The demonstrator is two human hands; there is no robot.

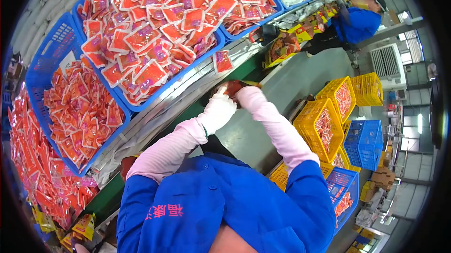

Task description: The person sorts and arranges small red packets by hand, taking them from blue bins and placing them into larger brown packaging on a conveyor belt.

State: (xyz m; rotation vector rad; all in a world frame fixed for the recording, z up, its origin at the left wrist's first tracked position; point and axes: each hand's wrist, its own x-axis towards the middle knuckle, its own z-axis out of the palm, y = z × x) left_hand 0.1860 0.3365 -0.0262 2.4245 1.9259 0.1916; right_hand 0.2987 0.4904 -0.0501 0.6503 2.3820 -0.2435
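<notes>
My left hand (220,111), in a white glove, has its fingers closed at the near side of a dark red-brown bag (232,88) with a bit of yellow at its edge. My right hand (248,97) grips the same bag from the other side; its fingers are mostly hidden and somewhat blurred. The bag is above the grey work surface (244,133), beside the green strip along the bench. Just beyond it, a single red sachet (222,61) lies on the ledge of the large blue crate (155,91), which is heaped with such sachets.
Another blue crate (35,72) of sachets stands left, beside a loose sachet pile (42,159). Yellow-and-red bags (284,48) line the bench ahead, near a person in blue (359,23). Yellow crates (307,116) and a blue crate (342,182) stand right.
</notes>
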